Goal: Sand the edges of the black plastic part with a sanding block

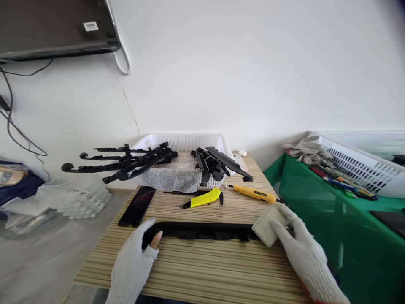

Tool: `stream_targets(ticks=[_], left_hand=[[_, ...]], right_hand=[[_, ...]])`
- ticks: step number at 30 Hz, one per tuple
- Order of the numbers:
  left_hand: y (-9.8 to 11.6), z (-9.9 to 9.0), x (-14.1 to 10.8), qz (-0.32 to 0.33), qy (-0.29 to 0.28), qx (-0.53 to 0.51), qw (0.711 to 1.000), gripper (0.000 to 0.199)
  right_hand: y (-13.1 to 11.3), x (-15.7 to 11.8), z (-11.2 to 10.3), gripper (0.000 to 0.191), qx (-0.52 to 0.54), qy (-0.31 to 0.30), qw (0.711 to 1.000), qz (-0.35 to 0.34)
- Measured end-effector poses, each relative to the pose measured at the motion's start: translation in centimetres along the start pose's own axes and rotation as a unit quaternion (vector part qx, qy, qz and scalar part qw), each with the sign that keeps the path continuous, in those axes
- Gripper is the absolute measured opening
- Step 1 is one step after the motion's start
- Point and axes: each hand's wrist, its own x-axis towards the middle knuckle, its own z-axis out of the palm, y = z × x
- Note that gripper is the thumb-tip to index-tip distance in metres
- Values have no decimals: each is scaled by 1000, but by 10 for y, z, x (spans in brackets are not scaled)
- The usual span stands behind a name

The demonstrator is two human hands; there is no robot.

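Note:
A long black plastic part (205, 231) lies across the striped wooden table (202, 268). My left hand (136, 257), in a white glove with the thumb tip bare, grips its left end. At the right end my gloved right hand (297, 245) pinches a whitish square pad (266, 226) that overlaps the part. Behind the part lie a yellow box cutter (205, 198) and a yellow-handled tool (254, 194). To their left rests a black phone (137, 206).
A white basket (186, 138) with several black parts (142, 162) and a grey cloth (172, 179) stands at the back. Right, a green-covered table (306, 194) bears gloves (308, 151), pens and another white basket (357, 158). A screen (57, 27) hangs upper left.

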Motion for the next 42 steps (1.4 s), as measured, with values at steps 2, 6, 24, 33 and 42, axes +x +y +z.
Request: stream_targets(ticks=[2, 6, 24, 33, 42], left_hand=[[-1, 0, 0, 11, -1, -2, 1000, 62], [-4, 2, 2, 59, 3, -5, 998, 62], [0, -4, 5, 99, -57, -25, 993, 55], [-4, 0, 3, 163, -55, -37, 984, 47], [-8, 4, 4, 163, -45, -39, 985, 46]], right_hand=[[-3, -1, -2, 67, -5, 3, 1000, 10], [-9, -6, -5, 66, -10, -7, 1000, 18], [-13, -14, -5, 74, 65, -66, 995, -44], [-24, -17, -1, 87, -96, -90, 984, -122], [-22, -16, -4, 85, 21, -108, 992, -59]])
